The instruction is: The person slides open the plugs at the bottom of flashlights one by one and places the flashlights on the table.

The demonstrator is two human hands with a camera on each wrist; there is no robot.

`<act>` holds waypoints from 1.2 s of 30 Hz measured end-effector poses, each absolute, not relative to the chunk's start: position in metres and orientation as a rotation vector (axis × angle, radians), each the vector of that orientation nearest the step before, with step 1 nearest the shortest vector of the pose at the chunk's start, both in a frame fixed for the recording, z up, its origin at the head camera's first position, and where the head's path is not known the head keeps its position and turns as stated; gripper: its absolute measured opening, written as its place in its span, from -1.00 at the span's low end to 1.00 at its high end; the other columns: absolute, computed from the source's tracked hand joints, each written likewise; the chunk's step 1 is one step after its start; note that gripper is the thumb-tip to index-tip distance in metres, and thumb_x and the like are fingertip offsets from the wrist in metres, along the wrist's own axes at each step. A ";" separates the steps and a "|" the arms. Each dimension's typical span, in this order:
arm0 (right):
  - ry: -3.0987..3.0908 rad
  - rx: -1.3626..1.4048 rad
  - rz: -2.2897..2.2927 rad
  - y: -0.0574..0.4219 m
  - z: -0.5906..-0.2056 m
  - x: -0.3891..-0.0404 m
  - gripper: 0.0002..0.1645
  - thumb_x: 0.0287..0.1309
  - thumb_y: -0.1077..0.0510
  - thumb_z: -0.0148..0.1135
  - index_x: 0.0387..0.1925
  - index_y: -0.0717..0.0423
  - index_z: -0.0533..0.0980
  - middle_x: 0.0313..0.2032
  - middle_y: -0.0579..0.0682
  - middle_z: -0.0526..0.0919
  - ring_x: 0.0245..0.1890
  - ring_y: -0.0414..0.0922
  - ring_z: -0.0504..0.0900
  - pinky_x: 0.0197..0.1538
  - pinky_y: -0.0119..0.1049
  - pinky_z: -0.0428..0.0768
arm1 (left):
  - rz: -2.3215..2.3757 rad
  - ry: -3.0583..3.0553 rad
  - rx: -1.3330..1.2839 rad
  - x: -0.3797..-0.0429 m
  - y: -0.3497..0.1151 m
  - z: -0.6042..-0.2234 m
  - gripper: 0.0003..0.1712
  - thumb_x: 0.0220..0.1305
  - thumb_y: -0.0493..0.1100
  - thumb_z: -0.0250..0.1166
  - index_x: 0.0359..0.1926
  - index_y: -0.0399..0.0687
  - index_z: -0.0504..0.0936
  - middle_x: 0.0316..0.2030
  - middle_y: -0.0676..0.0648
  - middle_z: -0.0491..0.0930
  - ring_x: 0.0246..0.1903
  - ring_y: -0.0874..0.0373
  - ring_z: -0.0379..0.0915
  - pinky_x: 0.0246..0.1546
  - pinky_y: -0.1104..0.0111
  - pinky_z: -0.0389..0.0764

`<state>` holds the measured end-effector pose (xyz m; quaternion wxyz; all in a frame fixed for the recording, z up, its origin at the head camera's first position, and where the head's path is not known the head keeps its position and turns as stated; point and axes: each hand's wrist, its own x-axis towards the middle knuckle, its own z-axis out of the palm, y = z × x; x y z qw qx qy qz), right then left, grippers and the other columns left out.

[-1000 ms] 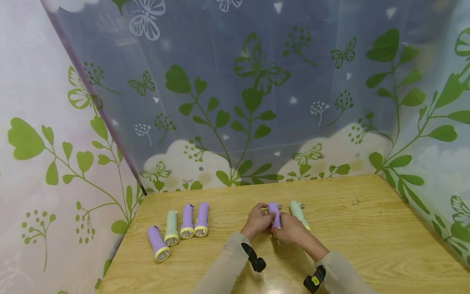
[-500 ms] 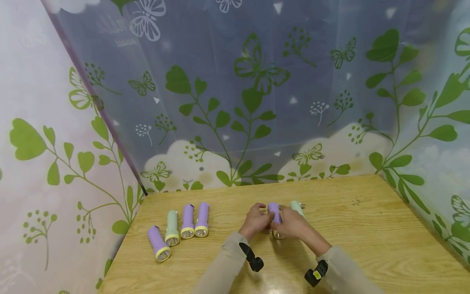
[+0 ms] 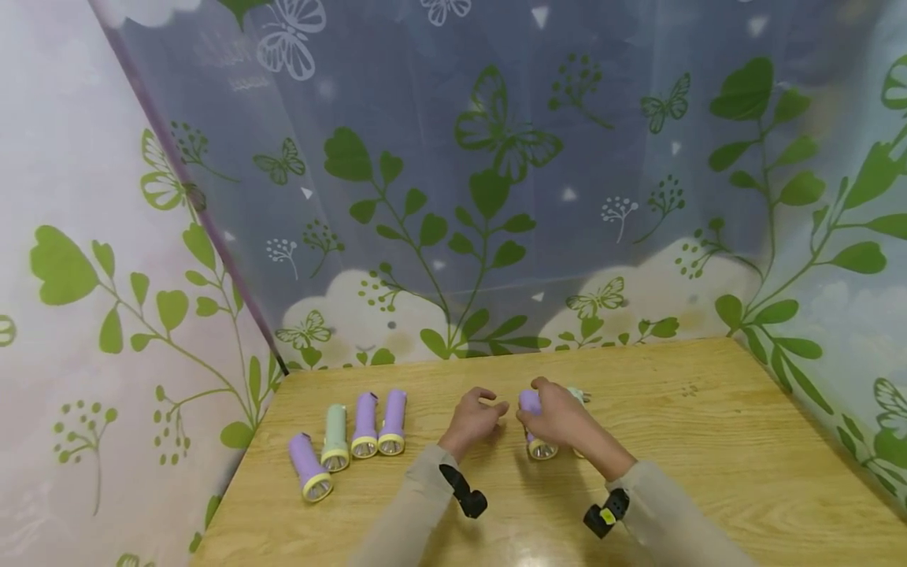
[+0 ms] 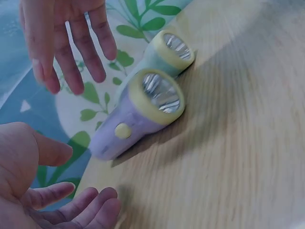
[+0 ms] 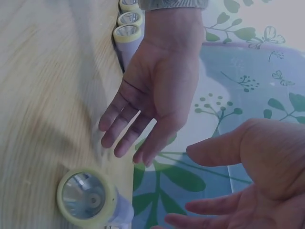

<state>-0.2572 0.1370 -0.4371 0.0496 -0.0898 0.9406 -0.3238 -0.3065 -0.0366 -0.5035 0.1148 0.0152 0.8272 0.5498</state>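
Purple flashlight is laid on tabletop, lens end pointed to the near side, long axis run roughly front to back; left hand is held clear, fingers parted, nothing gripped; right hand is held beside it, unclamped; mint flashlight is partly hidden past right hand; printed backdrop hung behind

6 flashlights on wood-grain table
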 end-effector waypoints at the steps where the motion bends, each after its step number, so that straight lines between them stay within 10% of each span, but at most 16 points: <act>1: 2.871 -0.277 -0.994 0.136 -0.436 -0.257 -0.23 0.35 0.06 0.25 0.39 0.45 0.26 0.24 0.43 0.52 0.19 0.31 0.58 0.12 0.17 0.62 | 1.624 2.421 0.045 -0.307 -0.040 -0.503 -0.47 0.41 -0.04 0.29 0.24 -0.27 0.46 -0.13 -0.30 0.69 -0.29 -0.08 0.70 -0.30 0.22 0.69; 19: 2.913 -0.476 -1.122 0.107 -0.427 -0.249 -0.46 0.34 0.14 0.27 0.26 0.30 0.46 0.23 0.28 0.58 0.15 0.24 0.62 0.07 0.11 0.66 | 1.567 2.576 0.031 -0.317 -0.111 -0.470 -0.61 0.46 -0.04 0.24 0.13 -0.22 0.52 -0.03 -0.36 0.66 -0.09 -0.30 0.64 -0.14 -0.05 0.67; 36: 2.843 -0.517 -1.165 0.088 -0.440 -0.234 -0.50 0.29 0.17 0.32 0.21 0.25 0.50 0.20 0.25 0.61 0.09 0.25 0.65 0.09 0.09 0.66 | 1.365 2.820 -0.064 -0.321 -0.158 -0.461 -0.59 0.42 -0.04 0.26 0.14 -0.21 0.57 -0.12 -0.24 0.69 -0.35 0.05 0.63 -0.42 0.28 0.60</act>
